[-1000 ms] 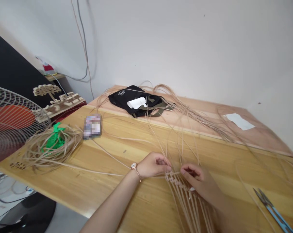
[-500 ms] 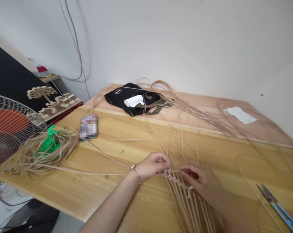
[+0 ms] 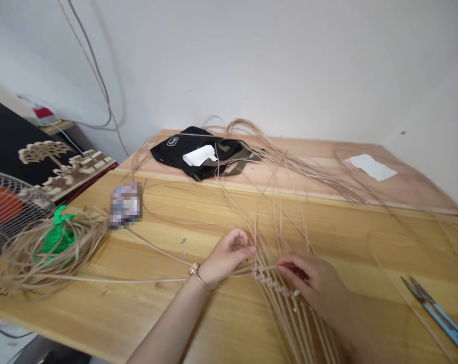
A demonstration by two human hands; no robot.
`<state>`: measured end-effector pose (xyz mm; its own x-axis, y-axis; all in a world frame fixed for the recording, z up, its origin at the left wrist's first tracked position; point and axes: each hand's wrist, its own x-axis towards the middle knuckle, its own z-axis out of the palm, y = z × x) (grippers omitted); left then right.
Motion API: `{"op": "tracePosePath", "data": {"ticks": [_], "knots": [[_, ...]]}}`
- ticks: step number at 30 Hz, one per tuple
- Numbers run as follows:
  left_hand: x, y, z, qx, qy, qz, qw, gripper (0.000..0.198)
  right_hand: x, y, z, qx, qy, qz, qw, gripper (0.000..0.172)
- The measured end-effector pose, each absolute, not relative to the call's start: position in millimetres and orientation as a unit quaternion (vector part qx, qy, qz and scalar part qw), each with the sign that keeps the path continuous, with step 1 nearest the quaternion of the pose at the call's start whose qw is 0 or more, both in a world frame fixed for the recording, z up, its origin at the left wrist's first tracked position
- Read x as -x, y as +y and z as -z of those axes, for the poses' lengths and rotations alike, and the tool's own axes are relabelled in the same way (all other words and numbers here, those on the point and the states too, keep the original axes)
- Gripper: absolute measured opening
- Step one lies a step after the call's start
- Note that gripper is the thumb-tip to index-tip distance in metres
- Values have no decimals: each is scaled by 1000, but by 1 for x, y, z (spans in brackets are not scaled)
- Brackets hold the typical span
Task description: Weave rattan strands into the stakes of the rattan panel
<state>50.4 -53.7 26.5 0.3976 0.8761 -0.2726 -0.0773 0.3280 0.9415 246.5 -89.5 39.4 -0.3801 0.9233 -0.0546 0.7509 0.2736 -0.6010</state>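
Note:
A narrow woven band (image 3: 270, 283) of pale cane strips lies on the wooden table, with long loose strips spreading from it toward the near edge and the back. My right hand (image 3: 308, 278) pinches a thin cane strip between thumb and forefinger just above the band. At the band's left end is my left hand (image 3: 232, 255), thumb and forefinger closed near the upright strips; what it grips is too small to make out. A bracelet circles the left wrist.
Scissors with blue handles (image 3: 441, 318) lie at the right. A cane coil (image 3: 77, 242) with a green wrapping (image 3: 58, 237) and a blurred box (image 3: 126, 205) are at the left. Behind are a black bag (image 3: 183, 151), loose cane and white paper (image 3: 373, 167). A fan (image 3: 9, 212) stands far left.
The view has shifted, moving the background leftward. My left hand has moved slightly up and left, off the band's corner. My right hand still pinches the strip.

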Motion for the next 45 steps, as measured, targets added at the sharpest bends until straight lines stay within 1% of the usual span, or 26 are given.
{"op": "tracePosePath", "data": {"ticks": [2,5,12,15,18,22,28,31,35,40,45], "knots": [[-51,-56,-27,-503,403,-335,687,24,-246,-89,-38,535,-784,-274,154,18],[-52,-59,-24,-542,407,-322,661,19,-245,-90,-37,536,-785,-267,158,18],[-57,-66,-22,-652,467,-269,533,8,-244,-90,-38,536,-786,-264,160,18],[-57,-67,-24,-678,468,-254,508,6,-243,-90,-38,535,-788,-262,155,18],[-57,-67,-23,-677,455,-248,523,7,-243,-90,-38,532,-790,-261,154,18],[-56,-66,-22,-642,438,-246,579,10,-242,-90,-38,532,-790,-261,156,18],[-56,-65,-26,-576,398,-271,661,23,-243,-90,-37,535,-788,-261,159,18],[-56,-66,-25,-572,389,-279,666,31,-243,-90,-38,541,-784,-261,156,17],[-56,-66,-23,-569,377,-280,675,35,-243,-90,-37,542,-787,-243,169,18],[-56,-64,-22,-559,339,-278,704,31,-243,-88,-35,540,-787,-218,202,17],[-53,-57,-21,-580,352,-311,666,26,-239,-84,-32,531,-784,-218,237,20]]}}
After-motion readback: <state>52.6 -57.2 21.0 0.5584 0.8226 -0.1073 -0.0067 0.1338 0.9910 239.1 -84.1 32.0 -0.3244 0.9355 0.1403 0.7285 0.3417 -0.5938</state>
